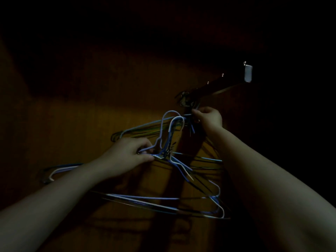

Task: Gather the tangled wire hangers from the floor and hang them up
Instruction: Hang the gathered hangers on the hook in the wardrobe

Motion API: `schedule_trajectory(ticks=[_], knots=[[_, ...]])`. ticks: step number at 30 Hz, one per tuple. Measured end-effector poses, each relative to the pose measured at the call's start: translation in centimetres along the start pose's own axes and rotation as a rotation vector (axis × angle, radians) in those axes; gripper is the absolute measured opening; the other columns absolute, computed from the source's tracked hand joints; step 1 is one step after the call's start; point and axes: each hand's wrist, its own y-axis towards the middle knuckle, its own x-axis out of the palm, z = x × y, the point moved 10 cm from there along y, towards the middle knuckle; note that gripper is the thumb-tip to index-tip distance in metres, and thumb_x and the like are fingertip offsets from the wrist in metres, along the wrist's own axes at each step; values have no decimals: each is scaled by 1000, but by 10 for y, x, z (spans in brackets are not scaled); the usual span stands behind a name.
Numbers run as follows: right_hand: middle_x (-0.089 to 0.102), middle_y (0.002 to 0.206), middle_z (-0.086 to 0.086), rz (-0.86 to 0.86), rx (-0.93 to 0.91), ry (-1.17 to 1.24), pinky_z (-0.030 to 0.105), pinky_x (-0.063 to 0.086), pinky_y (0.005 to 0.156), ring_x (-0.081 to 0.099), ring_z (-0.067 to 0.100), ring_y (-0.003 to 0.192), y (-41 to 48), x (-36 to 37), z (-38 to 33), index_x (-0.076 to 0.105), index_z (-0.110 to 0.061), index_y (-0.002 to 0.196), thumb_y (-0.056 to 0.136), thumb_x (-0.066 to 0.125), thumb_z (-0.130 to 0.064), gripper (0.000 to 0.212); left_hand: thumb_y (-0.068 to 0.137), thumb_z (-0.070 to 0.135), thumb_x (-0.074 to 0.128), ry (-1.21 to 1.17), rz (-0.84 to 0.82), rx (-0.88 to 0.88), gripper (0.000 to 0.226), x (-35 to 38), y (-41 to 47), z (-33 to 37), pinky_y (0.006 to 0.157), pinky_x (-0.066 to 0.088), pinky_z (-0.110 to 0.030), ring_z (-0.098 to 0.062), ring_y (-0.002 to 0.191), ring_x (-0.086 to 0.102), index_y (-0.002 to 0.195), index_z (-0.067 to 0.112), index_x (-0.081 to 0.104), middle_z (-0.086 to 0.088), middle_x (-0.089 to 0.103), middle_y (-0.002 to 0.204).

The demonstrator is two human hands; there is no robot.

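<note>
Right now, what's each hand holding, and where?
Left hand pinches one bunch of wire hangers at the necks. Right hand grips a second bunch by the tops.

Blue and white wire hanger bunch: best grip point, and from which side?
Grip at the necks, just under the hooks, where all the wires of the hanger bunch converge. Come from the left, as the left hand does: the right hand and its other hangers crowd the right, and the splayed shoulders look too wide to close round. That leaves the hooks free.
</note>
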Motion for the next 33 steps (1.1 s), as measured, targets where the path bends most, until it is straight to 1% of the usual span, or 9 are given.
schedule_trajectory(ticks=[5,8,11,15,20,25,28,31,33], knots=[[64,86,-1,-33,-63,-43,33,55,71,64,17,83,-5,4,2,64,-22,86,86,66,-31,10,65,52,53,2,4,-6,31,3,0,-4,67,41,-26,-7,75,58,85,28,57,3,64,80],[65,89,-1,-32,-97,-79,38,56,80,65,18,87,-7,4,-1,62,-23,86,87,66,-24,4,68,46,55,-16,13,-18,21,5,1,-5,59,34,-14,-1,67,54,82,31,55,6,61,76],[64,98,-3,-27,-128,-195,42,54,87,63,16,92,-12,6,-6,61,-24,97,90,62,-22,8,80,39,64,-12,13,-38,13,9,3,-7,56,33,-16,-1,63,50,82,30,55,11,55,71],[67,108,3,91,-309,-549,41,40,96,60,25,103,-28,2,-29,62,-19,107,92,56,-21,16,67,44,57,-49,29,-71,14,10,-1,-7,61,34,-26,-3,64,49,77,35,53,11,55,69],[67,111,0,144,-311,-655,35,31,91,59,23,104,-46,-2,-25,60,-23,114,95,50,-23,22,76,37,68,-61,37,-105,15,10,-16,-8,55,30,-14,0,63,48,76,33,54,9,55,69],[60,124,-4,280,-204,-358,39,33,97,51,19,117,-93,-15,-15,57,-26,123,94,52,-36,32,77,17,74,-95,109,-192,28,13,-47,-8,54,33,-12,5,58,50,67,33,53,6,53,63],[63,104,-10,366,-195,-29,45,43,97,58,15,104,-156,-25,-12,61,-24,109,92,56,-32,19,76,14,75,-181,140,-268,26,25,-69,-7,49,33,-14,5,49,49,66,28,55,8,51,53],[59,83,-19,399,-202,168,31,51,83,58,-2,81,-224,-22,-12,61,-23,98,91,60,-24,7,77,9,73,-333,166,-336,25,35,-89,-4,41,34,-13,1,37,46,65,22,56,10,50,41],[58,76,-22,394,-173,209,19,47,73,56,-11,72,-259,-16,-6,60,-23,97,90,63,-21,8,79,5,71,-426,177,-369,25,41,-101,3,38,35,-11,0,35,45,66,19,55,10,48,41]])
